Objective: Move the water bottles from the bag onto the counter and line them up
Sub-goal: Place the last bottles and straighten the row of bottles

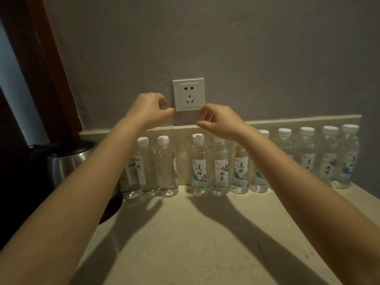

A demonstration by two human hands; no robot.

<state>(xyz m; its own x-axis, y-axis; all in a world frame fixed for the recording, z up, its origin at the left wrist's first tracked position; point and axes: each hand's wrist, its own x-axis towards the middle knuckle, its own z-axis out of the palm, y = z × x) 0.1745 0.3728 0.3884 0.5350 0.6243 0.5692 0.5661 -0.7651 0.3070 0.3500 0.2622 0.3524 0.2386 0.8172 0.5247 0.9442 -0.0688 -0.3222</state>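
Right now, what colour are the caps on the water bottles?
White caps, seen in head view.

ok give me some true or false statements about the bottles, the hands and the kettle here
1. The water bottles stand upright in a row on the counter, along its back edge. True.
2. The left hand grips a bottle. False: it holds nothing and is raised beside the wall socket.
3. A metal kettle stands left of the bottles. True.
4. The right hand rests flat on the counter. False: it is raised above the row, fingers loosely curled, holding nothing.
5. The row has a gap roughly below the wall socket. True.
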